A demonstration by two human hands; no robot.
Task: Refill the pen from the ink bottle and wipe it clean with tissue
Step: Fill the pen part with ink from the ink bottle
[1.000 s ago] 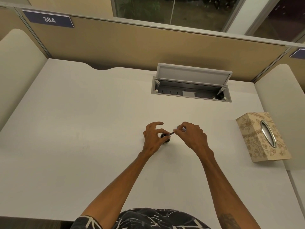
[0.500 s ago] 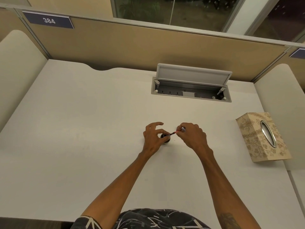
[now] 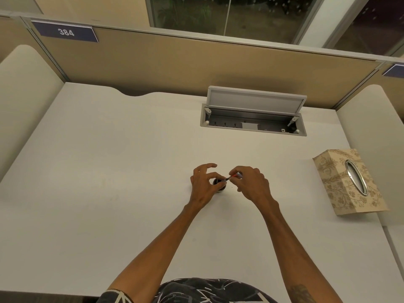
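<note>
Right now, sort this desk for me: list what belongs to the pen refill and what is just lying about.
For the job:
pen, pinched in the right hand
ink bottle, held by the left hand
tissue box, untouched, needed for the wipe

Lying about:
open socket box set in the desk
sign 384 on the partition

ink bottle [image 3: 219, 186] mid-desk [image 3: 109, 171]; tissue box [image 3: 347, 182] right, socket tray [image 3: 253, 121] behind.

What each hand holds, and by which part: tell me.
The left hand grips the ink bottle round its side; the right hand pinches the pen by its upper end, tip at the bottle.
</note>
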